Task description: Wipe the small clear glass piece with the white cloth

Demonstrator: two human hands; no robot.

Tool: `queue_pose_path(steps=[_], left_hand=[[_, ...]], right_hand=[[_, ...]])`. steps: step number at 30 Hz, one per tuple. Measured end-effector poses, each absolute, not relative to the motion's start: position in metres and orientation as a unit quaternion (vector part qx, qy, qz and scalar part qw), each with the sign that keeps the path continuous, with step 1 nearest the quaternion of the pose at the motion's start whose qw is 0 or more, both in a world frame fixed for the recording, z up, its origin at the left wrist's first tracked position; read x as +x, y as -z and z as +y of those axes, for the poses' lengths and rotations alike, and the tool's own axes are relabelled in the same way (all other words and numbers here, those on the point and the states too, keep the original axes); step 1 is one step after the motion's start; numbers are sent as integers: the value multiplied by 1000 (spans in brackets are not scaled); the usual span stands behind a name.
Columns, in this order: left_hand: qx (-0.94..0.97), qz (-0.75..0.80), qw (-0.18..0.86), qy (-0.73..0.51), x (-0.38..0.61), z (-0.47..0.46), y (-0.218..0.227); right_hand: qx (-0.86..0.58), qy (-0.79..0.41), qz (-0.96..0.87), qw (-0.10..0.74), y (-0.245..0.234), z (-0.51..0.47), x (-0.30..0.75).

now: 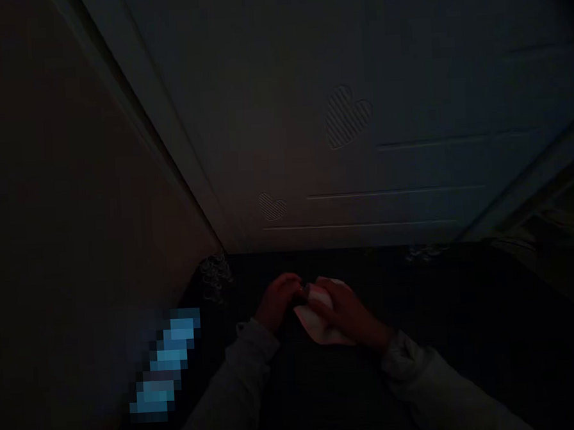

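Note:
In very dim light my two hands meet over a dark surface, low in the middle of the view. My right hand [350, 309] is closed on a pale pinkish sheet [317, 329], which is folded or rolled at its upper part. Whether it is paper or cloth I cannot tell. My left hand [278, 300] is beside the sheet's upper left end, its fingers bent and closed together near the fold. What lies between those fingers is too dark to make out. Grey sleeves cover both forearms.
A dark tabletop [315, 393] reaches back to a pale panel [283, 138] with striped heart shapes and raised lines. Along the left stands a wall [75, 219]. A glowing, blurred-out screen [167, 369] lies at the lower left. Shiny tangled things [215, 273] sit in the back left corner.

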State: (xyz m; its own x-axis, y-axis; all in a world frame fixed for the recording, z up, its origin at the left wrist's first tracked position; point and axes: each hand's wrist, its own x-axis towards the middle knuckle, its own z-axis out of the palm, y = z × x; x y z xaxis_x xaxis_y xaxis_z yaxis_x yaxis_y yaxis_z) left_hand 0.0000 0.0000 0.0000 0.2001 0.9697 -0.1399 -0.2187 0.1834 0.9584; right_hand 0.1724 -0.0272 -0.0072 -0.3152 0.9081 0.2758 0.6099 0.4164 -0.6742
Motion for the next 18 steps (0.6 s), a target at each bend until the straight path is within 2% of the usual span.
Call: queue_pose_path(steps=[13, 18], left_hand=[[433, 429, 636, -472, 0, 1, 2], [421, 428, 643, -476, 1, -1, -1]], right_hand=[[-476, -231, -782, 328, 8, -26, 173], [-481, -251, -760, 358, 13, -24, 173]])
